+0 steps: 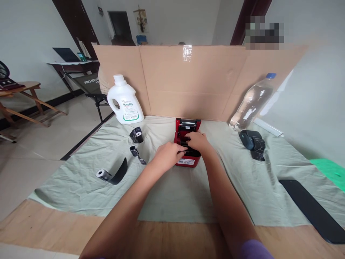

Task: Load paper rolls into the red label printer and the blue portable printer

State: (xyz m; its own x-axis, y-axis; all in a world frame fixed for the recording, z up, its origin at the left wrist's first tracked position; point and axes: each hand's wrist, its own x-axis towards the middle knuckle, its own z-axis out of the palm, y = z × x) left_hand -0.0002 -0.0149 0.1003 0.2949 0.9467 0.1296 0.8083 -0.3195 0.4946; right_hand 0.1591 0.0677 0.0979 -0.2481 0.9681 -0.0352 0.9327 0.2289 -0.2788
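A small red and black label printer [186, 161] stands on the cloth in front of me with its lid raised at the back. My left hand [169, 154] is at its front left edge, index finger reaching over the opening and the other fingers curled against the casing. From the right, my right hand [198, 141] dips into the opening with its fingers bent. Whatever those fingertips hold, if anything, is hidden inside. Left of the printer lie several black label rolls: one by the bottle [137, 135], a small one [134, 151] with a curled tail, and one partly unrolled [104, 175].
A cardboard screen [188, 82] rises behind the cloth [175, 201]. Before it stand a white detergent bottle [126, 102] and a leaning clear bottle [253, 102]. At right are a dark handheld device [246, 139] with a black strip, a long black slab [312, 210] and a green sheet [330, 172].
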